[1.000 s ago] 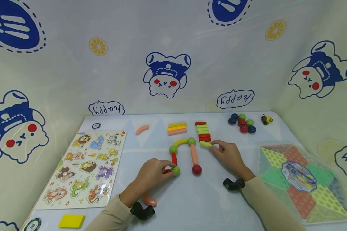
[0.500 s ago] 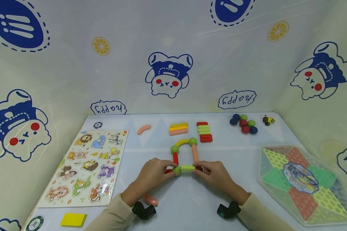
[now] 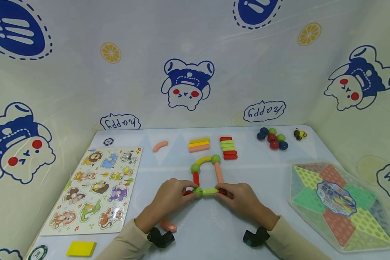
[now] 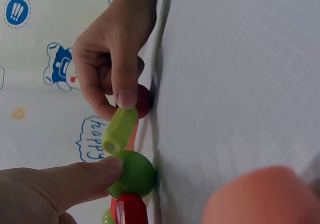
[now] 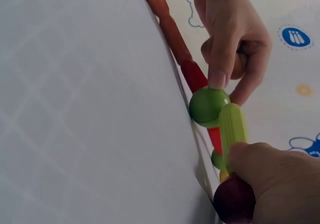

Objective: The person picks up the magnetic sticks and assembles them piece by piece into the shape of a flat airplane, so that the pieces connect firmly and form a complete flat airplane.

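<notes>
Pale sheeting (image 3: 143, 72) printed with blue cartoon bears (image 3: 189, 85) hangs behind a white tabletop (image 3: 227, 234), which I watch remotely. Near the middle, the left hand (image 3: 173, 195) pinches a near green ball (image 3: 198, 191) between thumb and fingers. Just right of that ball, the right hand (image 3: 242, 198) pinches a lime-green ribbed rod (image 3: 209, 192), its free end at the ball; I cannot tell whether the two are firmly joined. Farther right of the ball, a dark red ball (image 5: 232, 199) sits at the right fingertips, partly hidden.

Beyond the near green ball, most of a loop looks done to me: red rod (image 3: 196, 177), second green ball (image 3: 195, 168), curved yellow rod (image 3: 204, 159), third green ball (image 3: 216, 159), and peach rod (image 3: 218, 172) slanting back toward the dark red ball. Left of the near green ball, another red rod (image 5: 194, 75) leads off. I judge the lime-green rod to be the closing link, with seating its ends left to do. Well beyond the near green ball lie unused straight rods (image 3: 199, 144); farther right, spare balls (image 3: 271, 138).
</notes>
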`<action>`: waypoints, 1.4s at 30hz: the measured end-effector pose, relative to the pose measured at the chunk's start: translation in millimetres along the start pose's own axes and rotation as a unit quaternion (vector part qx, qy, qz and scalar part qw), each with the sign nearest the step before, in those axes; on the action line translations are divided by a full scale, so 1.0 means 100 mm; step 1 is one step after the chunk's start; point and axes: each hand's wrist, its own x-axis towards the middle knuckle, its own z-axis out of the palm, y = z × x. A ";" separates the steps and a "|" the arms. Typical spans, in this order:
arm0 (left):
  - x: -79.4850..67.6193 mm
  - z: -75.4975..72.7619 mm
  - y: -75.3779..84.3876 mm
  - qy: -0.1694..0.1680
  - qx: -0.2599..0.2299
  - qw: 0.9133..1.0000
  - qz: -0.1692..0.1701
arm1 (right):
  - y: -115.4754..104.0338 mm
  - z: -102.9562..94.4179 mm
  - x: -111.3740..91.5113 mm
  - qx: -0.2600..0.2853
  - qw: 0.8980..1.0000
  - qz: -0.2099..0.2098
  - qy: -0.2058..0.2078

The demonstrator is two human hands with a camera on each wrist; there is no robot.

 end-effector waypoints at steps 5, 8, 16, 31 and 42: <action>0.00 0.00 0.01 -0.002 -0.001 1.000 -0.001 | -0.01 -0.02 0.00 -0.017 1.000 0.007 0.005; 0.00 0.00 0.01 -0.001 0.000 1.000 0.001 | -0.03 -0.01 0.01 -0.018 1.000 0.004 0.005; 0.00 0.00 0.01 0.001 0.005 1.000 0.000 | -0.01 0.03 0.02 -0.017 1.000 -0.003 0.015; -0.65 -0.28 -0.18 -0.069 -0.092 0.993 -0.014 | -0.02 0.03 0.02 0.035 0.999 0.017 0.013; -1.03 -0.14 -0.25 -0.047 -0.128 0.990 0.020 | 0.28 -0.16 0.16 0.037 0.992 0.100 0.071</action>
